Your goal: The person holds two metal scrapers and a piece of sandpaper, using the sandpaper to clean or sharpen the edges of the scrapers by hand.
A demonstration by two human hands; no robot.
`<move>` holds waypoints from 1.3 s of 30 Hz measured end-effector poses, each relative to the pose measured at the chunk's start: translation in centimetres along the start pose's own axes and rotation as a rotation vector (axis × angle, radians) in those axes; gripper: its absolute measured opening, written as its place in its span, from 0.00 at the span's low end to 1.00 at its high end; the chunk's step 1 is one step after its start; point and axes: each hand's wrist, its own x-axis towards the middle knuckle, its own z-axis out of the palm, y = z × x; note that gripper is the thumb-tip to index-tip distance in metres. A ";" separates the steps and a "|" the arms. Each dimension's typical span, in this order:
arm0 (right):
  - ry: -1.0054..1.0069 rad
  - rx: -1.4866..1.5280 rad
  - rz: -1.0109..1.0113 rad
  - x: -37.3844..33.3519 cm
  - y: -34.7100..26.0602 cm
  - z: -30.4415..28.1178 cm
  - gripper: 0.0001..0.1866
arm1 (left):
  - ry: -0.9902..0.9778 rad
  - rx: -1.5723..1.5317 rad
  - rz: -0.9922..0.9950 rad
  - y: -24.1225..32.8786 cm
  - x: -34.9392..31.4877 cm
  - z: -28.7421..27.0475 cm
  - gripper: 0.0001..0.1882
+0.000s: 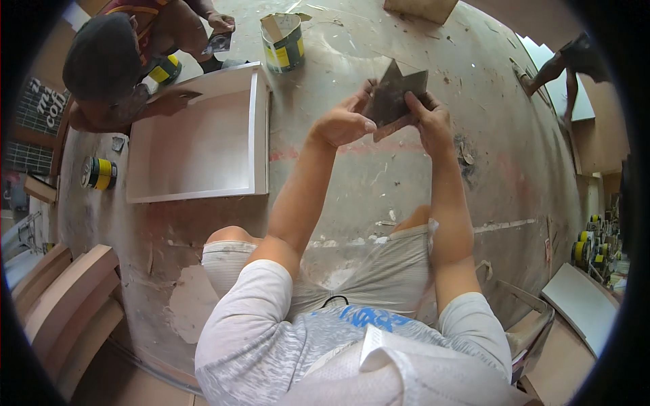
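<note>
In front of me, above the floor, I hold a dark grey piece of sandpaper (395, 95), creased or in overlapping pieces with pointed corners and a brownish lower edge. My left hand (347, 120) grips its left side, the fingers partly hidden behind it. On the right side, my right hand (431, 120) pinches it, thumb on the front face. A white open box like a drawer (196, 145) lies on the floor to the left, apart from both hands.
A co-worker (112, 68) crouches at the box's far left, one hand inside it. Tins with yellow labels (282, 51), (99, 173) stand nearby. Curved wooden pieces (74, 298) are stacked at lower left, panels (579, 304) at lower right. Another person's legs (555, 78) show at far right.
</note>
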 end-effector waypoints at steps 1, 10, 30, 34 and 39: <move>0.015 0.004 0.006 0.1 -0.2 -0.4 0.27 | 0.060 0.022 0.058 -0.2 0.1 0.3 0.48; 0.241 -0.764 -0.326 -1.0 -0.6 -0.1 0.27 | -0.103 -0.368 0.073 0.3 1.0 -0.5 0.37; 0.220 -1.093 -0.336 -3.2 -1.5 1.9 0.18 | 0.131 0.123 -0.018 -0.9 1.5 2.6 0.38; 0.268 -1.167 -0.355 -3.2 -0.7 1.4 0.15 | 0.136 0.088 -0.084 -1.3 1.6 2.2 0.37; 0.339 -1.272 -0.609 -3.6 1.2 1.6 0.12 | 0.231 0.041 -0.118 -2.6 1.1 2.5 0.34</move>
